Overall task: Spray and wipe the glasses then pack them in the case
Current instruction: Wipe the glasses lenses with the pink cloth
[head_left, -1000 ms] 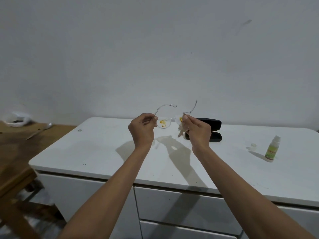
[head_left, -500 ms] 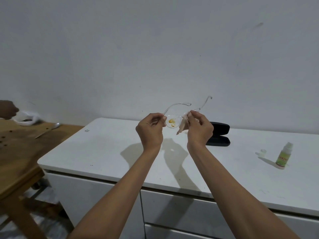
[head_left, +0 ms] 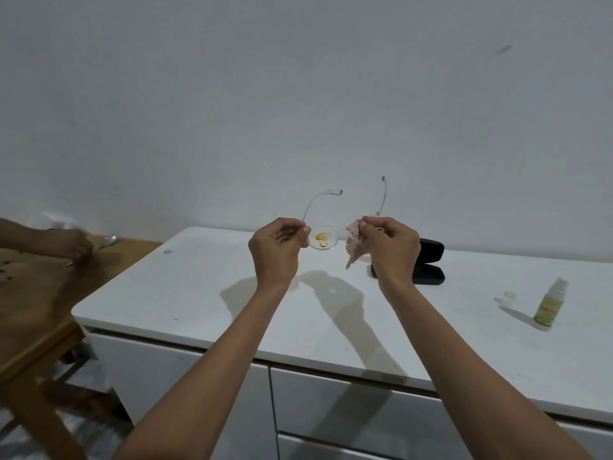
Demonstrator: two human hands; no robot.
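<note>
I hold clear-framed glasses (head_left: 323, 239) in the air above the white cabinet top (head_left: 199, 293), temples pointing up and away. My left hand (head_left: 277, 249) pinches the left end of the frame. The left lens carries yellow-orange smears. My right hand (head_left: 388, 249) presses a small beige cloth (head_left: 354, 247) against the right lens, which is hidden behind cloth and fingers. A black glasses case (head_left: 429, 263) lies open on the cabinet behind my right hand. The small spray bottle (head_left: 549, 307) with a green label stands at the right, its clear cap (head_left: 509, 295) beside it.
A wooden table (head_left: 36, 303) adjoins the cabinet on the left; another person's hand (head_left: 71, 245) moves over it near a spoon (head_left: 107, 241). A tiny clear item (head_left: 168, 251) lies at the cabinet's back left. Drawers (head_left: 331, 403) run below the front edge. A grey wall stands behind.
My hands have moved slightly apart, the cloth shifting to the right lens and leaving the smeared left lens uncovered. The other person's hand has come further into view over the wooden table.
</note>
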